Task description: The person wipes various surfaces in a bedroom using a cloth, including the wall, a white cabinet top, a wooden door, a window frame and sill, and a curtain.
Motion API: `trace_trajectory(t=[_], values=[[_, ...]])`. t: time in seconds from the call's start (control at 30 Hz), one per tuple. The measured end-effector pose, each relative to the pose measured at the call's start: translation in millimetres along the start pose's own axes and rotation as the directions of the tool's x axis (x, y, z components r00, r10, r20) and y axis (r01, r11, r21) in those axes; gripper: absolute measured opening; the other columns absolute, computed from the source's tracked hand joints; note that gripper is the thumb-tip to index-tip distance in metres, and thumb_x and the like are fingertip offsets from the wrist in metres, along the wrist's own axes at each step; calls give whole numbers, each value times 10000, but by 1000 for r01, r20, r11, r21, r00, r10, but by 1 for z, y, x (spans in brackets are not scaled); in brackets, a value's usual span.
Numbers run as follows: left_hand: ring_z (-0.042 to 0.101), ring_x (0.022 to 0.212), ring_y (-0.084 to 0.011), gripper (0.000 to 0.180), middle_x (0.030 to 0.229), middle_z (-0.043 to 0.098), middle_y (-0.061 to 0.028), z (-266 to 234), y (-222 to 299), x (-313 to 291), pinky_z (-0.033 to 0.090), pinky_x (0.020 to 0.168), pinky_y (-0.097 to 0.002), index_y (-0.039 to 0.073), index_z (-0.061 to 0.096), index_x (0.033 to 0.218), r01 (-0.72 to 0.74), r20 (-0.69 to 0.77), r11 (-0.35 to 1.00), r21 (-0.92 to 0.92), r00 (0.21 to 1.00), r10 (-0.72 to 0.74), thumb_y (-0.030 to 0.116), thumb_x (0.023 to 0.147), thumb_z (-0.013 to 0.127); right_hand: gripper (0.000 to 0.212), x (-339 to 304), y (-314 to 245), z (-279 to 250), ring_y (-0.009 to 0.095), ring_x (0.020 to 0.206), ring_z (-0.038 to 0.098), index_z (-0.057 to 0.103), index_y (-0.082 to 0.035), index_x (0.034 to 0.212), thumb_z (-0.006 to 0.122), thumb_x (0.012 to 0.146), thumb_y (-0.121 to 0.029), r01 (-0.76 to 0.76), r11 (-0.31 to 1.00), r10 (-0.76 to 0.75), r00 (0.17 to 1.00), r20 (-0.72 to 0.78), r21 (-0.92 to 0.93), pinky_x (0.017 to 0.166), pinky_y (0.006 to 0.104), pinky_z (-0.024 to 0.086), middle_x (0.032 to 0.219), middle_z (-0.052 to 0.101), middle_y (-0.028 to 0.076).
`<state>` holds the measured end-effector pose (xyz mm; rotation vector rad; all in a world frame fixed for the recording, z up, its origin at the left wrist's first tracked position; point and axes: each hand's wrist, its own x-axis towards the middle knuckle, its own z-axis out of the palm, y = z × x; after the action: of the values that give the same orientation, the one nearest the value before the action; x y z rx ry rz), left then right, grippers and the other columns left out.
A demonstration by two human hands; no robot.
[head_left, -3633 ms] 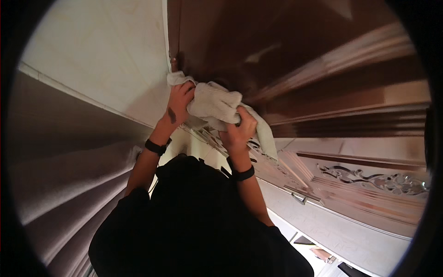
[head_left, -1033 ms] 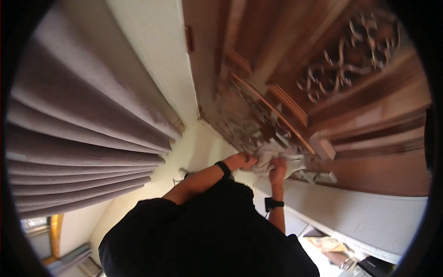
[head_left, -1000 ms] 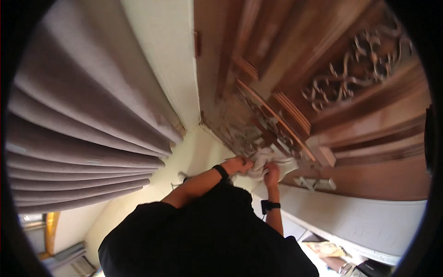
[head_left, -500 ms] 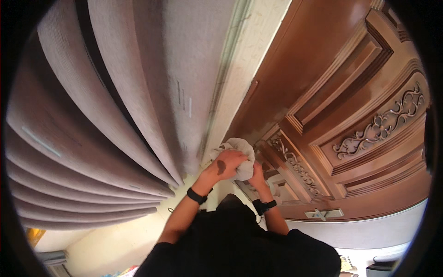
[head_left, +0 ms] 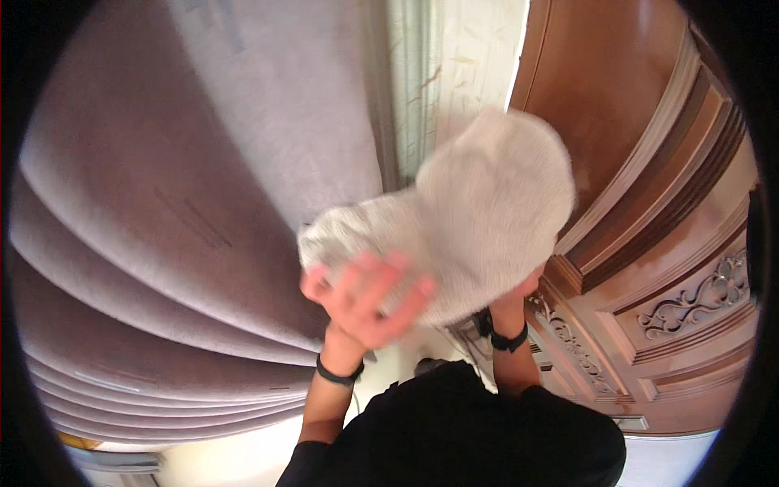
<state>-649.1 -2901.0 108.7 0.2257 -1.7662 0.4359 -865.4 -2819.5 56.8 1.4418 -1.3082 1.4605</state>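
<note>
Spreads below as pale, cream-toned floor (head_left: 235, 456), bright at lower left, with a smaller patch near the middle; too hidden to make out anything directly on it.

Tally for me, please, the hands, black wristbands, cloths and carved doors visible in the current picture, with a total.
Hands: 2 (left hand, right hand partly hidden)
Black wristbands: 2 (left wristband, right wristband)
Pale ribbed cloth: 1
Carved brown door: 1
Total: 6
</note>
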Motion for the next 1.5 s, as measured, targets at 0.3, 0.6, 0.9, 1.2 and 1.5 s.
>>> trace_trajectory(t=[0.3,0.6,0.9,1.2,1.5], values=[[250,1446,-477,670,1581,229,-280,163,-65,16,240,1166,-546,116,302,1543,434,173,752,-496,898,-404,137,935,582,652,62,93,119,532,1431,217,474,-49,1353,613,730,-181,-143,959,122,988,99,246,1147,621,183,1544,262,298],[355,1388,-407,530,1526,305,-263,215,-36,-106,342,1123,-498,70,402,1450,666,213,386,-638,635,-743,161,966,597,976,-86,110,150,503,1421,218,347,-48,1479,794,741,-505,-167,966,149,983,102,197,1108,678,186,1526,258,305],[384,1360,-455,678,1494,334,-259,190,-24,-93,392,1075,-499,115,402,1411,611,122,659,-439,767,-630,63,821,732,674,-80,97,152,366,1302,403,319,-9,1430,698,911,-215,-252,904,232,968,100,344,1058,491,369,1401,375,220],[554,1140,-364,711,1362,460,-187,80,17,-52,488,921,-384,99,448,1403,795,580,508,-332,597,-555,-137,739,547,665,-92,64,128,350,1153,521,418,9,1364,756,832,-201,-273,879,313,949,-42,390,992,474,417,1296,482,199],[595,1057,-293,427,1220,602,-98,-166,3,-28,516,863,-400,282,694,1108,213,-56,977,16,976,-211,128,710,715,601,-87,-122,117,349,1151,540,492,10,1319,730,825,-237,-127,742,108,992,70,658,1035,460,391,1256,549,182]])
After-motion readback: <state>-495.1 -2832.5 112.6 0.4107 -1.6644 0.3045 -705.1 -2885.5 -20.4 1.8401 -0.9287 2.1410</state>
